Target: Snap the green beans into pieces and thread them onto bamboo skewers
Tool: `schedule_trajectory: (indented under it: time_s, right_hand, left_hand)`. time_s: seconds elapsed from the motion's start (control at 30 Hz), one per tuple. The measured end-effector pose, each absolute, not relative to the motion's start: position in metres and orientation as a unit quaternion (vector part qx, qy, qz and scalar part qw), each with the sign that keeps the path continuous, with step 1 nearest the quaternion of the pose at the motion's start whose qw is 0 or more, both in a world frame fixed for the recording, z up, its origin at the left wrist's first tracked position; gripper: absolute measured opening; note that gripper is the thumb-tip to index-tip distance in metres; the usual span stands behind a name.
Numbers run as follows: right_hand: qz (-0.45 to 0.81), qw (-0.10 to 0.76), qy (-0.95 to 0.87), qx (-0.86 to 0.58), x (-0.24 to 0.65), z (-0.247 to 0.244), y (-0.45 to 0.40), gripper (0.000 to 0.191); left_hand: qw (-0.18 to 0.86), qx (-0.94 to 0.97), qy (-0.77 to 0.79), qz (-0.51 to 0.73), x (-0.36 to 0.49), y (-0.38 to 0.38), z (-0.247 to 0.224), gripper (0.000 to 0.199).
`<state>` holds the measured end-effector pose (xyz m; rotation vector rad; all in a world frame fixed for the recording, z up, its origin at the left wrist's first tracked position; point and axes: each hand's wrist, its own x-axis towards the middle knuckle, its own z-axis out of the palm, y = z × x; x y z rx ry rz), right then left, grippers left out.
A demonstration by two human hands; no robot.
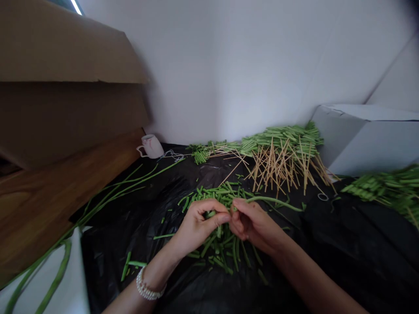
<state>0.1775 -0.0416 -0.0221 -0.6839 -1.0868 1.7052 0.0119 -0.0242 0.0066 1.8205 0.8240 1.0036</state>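
1. Your left wrist (147, 279) wears a pearl bracelet (146, 286), with your right forearm (310, 274) coming in from the lower right.
2. Your left hand (196, 224) and right hand (253, 224) meet just above the middle of the black plastic sheet (343, 248). Your left fingers (209, 207) are pressed together and curled over, with the thumb reaching toward your right hand. Your right fingers (244, 209) are bunched around the end of a long green bean (275, 201), which runs out to the right. You cannot tell whether your left thumb also touches it.
3. Cut bean pieces (222, 257) lie in a loose heap under and just ahead of your hands, with a few strays scattered on the sheet.
4. On your left, long uncut beans (131, 185) lie across the sheet, and more (55, 274) hang beside a white surface (42, 283), below a wooden board (39, 205).
5. Farther ahead, a spread of thin bamboo sticks (281, 168) sits against a large pile of short bean pieces (281, 141). Another pile (386, 187) lies at the right edge, near a wire ring (323, 197).
6. At the back, a white mug (151, 146) stands by the wall (229, 65), a cardboard box (65, 56) looms at upper left, and a white box (366, 139) sits at right.
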Motion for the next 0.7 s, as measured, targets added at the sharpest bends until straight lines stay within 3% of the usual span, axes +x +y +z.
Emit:
schedule_trajectory:
  time_s: [0.3, 0.4, 0.7]
  right_hand:
    - [0.696, 0.447, -0.476, -0.297, 0.177, -0.02, -0.045, 0.041]
    - [0.679, 0.419, -0.512, -0.319, 0.178, -0.019, -0.046, 0.041]
    - [0.614, 0.265, -0.652, -0.358, 0.176, -0.014, -0.051, 0.041]
  left_hand:
    - [0.399, 0.559, 0.459, 0.563, -0.004, 0.004, -0.001, 0.026]
    - [0.42, 0.506, 0.466, 0.592, -0.008, 0.013, -0.003, 0.039]
    - [0.578, 0.648, 0.381, 0.317, 0.01, -0.009, -0.007, 0.028]
